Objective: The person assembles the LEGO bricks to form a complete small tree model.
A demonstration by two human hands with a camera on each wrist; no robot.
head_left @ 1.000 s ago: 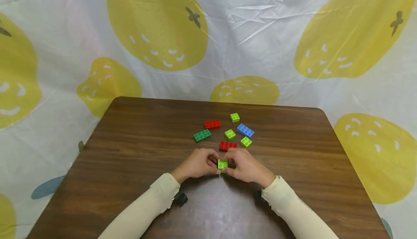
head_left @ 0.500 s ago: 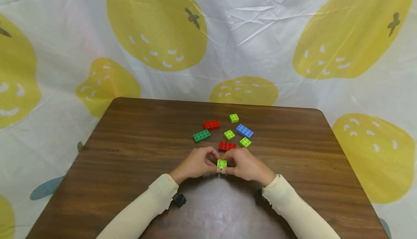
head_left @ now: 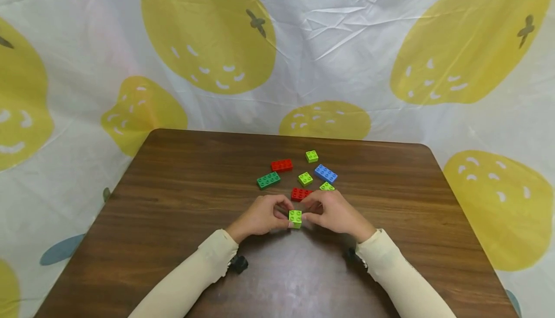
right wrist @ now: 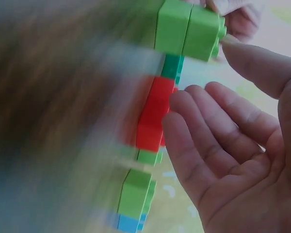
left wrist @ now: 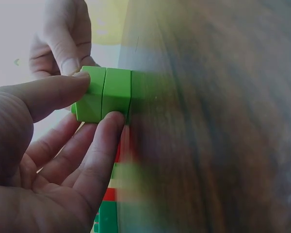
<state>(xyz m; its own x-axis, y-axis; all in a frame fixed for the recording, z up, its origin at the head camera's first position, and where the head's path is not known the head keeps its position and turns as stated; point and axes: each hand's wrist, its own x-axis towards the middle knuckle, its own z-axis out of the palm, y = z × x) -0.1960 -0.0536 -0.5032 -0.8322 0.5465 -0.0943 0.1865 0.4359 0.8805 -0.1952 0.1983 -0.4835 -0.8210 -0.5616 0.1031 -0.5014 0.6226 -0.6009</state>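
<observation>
Two lime-green 2x2 toy bricks, joined one on top of the other as a small stack (head_left: 295,218), stand between the hands near the table's middle. My left hand (head_left: 261,216) pinches the stack from the left with thumb and fingers, the thumb on the upper brick in the left wrist view. Just right of the stack is my right hand (head_left: 333,215), its fingers loosely bent and nothing held. In the right wrist view, the right hand (right wrist: 233,155) has its thumb apart from its fingers, beside the green stack (right wrist: 189,31).
Beyond the hands lie a near red brick (head_left: 301,194), a far red brick (head_left: 282,165), a dark green brick (head_left: 268,180) and a blue brick (head_left: 326,174). Among them are lime bricks: a middle one (head_left: 305,178), a far one (head_left: 311,156) and one partly hidden (head_left: 327,187).
The right hand has let go of the lime-green stack and moved slightly right, overlapping the nearest loose lime brick. The left hand keeps its pinch on the stack, almost unmoved.
</observation>
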